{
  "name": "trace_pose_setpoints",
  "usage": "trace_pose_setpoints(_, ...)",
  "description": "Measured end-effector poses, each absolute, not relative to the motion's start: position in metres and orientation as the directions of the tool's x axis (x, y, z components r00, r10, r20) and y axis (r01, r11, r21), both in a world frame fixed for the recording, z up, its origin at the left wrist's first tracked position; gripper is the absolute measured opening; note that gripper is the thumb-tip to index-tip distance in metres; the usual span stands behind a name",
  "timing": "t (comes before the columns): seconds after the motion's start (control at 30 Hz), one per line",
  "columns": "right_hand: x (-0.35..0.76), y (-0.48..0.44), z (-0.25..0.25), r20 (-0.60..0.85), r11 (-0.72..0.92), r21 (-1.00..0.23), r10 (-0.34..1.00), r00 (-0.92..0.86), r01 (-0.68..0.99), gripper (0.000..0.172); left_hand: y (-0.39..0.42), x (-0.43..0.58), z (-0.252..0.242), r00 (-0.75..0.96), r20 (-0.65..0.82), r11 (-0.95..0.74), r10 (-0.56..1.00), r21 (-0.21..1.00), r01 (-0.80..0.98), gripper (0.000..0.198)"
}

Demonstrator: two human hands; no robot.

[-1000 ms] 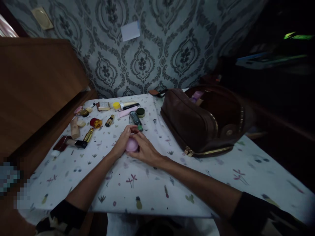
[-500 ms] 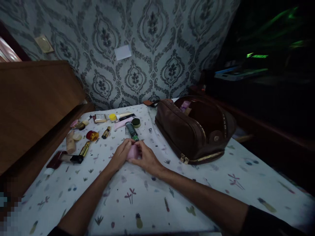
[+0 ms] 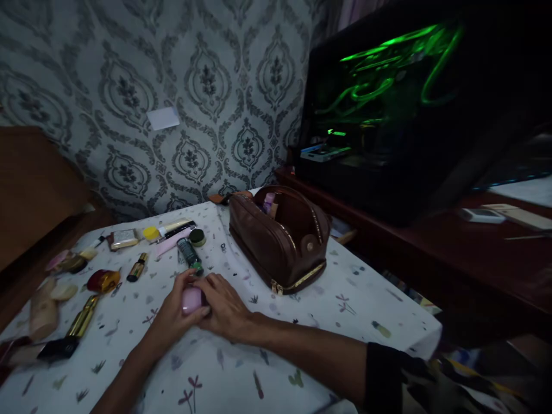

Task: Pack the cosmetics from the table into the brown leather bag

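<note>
A small pink container (image 3: 192, 301), rounded and smooth, is held low over the cloth-covered table (image 3: 224, 379). My left hand (image 3: 171, 313) curls round its left side, with the thumb along the front. My right hand (image 3: 226, 309) closes over its right side, hiding that part. Just beyond the fingers lies a dark green bottle (image 3: 188, 255) with a green cap, beside a round dark green jar (image 3: 197, 237). To the right, a brown zip toiletry bag (image 3: 267, 250) stands unzipped, a purple-topped item (image 3: 269, 201) showing inside.
Left are a gold tube (image 3: 83, 317), an amber jar (image 3: 103, 280), a small black-and-gold bottle (image 3: 137, 268), a beige bottle (image 3: 43, 310), a pink tube (image 3: 172, 242) and other cosmetics. A wooden panel (image 3: 38, 190) borders the left; a dark computer case (image 3: 388, 126) glows green at right.
The view has swung right, so the table things sit further left. Both hands stay on the pink container; my right hand now covers more of its right side.
</note>
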State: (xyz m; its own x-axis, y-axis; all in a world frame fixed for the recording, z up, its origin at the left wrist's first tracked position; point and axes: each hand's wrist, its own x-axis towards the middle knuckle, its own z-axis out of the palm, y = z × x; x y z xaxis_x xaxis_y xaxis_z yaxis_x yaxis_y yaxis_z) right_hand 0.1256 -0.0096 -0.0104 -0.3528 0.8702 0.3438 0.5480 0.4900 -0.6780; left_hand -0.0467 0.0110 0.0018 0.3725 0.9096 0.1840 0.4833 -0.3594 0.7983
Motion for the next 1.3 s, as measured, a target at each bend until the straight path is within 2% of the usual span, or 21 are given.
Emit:
trace_pose_setpoints(0.07, 0.126, -0.009, -0.011, 0.338, 0.464, -0.711, 0.884, -0.322, 0.528, 0.057, 0.011, -0.047, 0.003, 0.388, 0.171, -0.361, 0.906, 0.790, 0.495, 0.074)
trace_pose_setpoints(0.23, 0.127, -0.002, -0.012, 0.325, 0.390, -0.844, 0.918, -0.226, 0.368, 0.060, 0.011, -0.047, 0.004, 0.394, 0.194, -0.394, 0.898, 0.753, 0.527, 0.057)
trace_pose_setpoints(0.43, 0.125, -0.002, -0.009, 0.273, 0.355, -0.865, 0.926, -0.260, 0.356, 0.063, 0.010, -0.045, 0.001, 0.352, 0.241, -0.415, 0.905, 0.687, 0.596, 0.053)
trace_pose_setpoints(0.53, 0.125, -0.006, -0.007, 0.217, 0.343, -0.839, 0.923, -0.318, 0.422, 0.069, 0.008, -0.045, 0.001, 0.342, 0.225, -0.400, 0.913, 0.665, 0.631, 0.056)
trace_pose_setpoints(0.67, 0.126, -0.010, -0.007, 0.261, 0.418, -0.792, 0.891, -0.371, 0.445, 0.072, 0.010, -0.047, -0.003, 0.334, 0.215, -0.390, 0.918, 0.645, 0.657, 0.057)
trace_pose_setpoints(0.77, 0.127, -0.010, -0.009, 0.291, 0.438, -0.807, 0.878, -0.380, 0.396, 0.076, 0.011, -0.050, -0.008, 0.320, 0.204, -0.372, 0.925, 0.659, 0.654, 0.061)
trace_pose_setpoints(0.9, 0.126, -0.007, -0.011, 0.288, 0.406, -0.860, 0.886, -0.365, 0.308, 0.079, 0.011, -0.048, -0.011, 0.236, 0.281, -0.366, 0.930, 0.687, 0.627, 0.076)
trace_pose_setpoints(1.07, 0.123, -0.002, -0.013, 0.365, 0.417, -0.894, 0.889, -0.278, 0.161, 0.076, 0.011, -0.044, -0.007, 0.223, 0.326, -0.395, 0.919, 0.739, 0.546, 0.071)
trace_pose_setpoints(1.17, 0.123, -0.001, -0.012, 0.327, 0.350, -0.934, 0.919, -0.220, 0.072, 0.070, 0.011, -0.047, -0.004, 0.243, 0.340, -0.417, 0.909, 0.775, 0.475, 0.062)
trace_pose_setpoints(1.23, 0.123, -0.001, -0.011, 0.239, 0.248, -0.969, 0.948, -0.211, 0.017, 0.068, 0.012, -0.048, -0.003, 0.256, 0.345, -0.427, 0.903, 0.794, 0.433, 0.057)
trace_pose_setpoints(1.3, 0.122, 0.001, -0.010, 0.127, 0.101, -0.988, 0.963, -0.236, -0.120, 0.069, 0.013, -0.049, -0.003, 0.255, 0.352, -0.430, 0.901, 0.807, 0.404, 0.055)
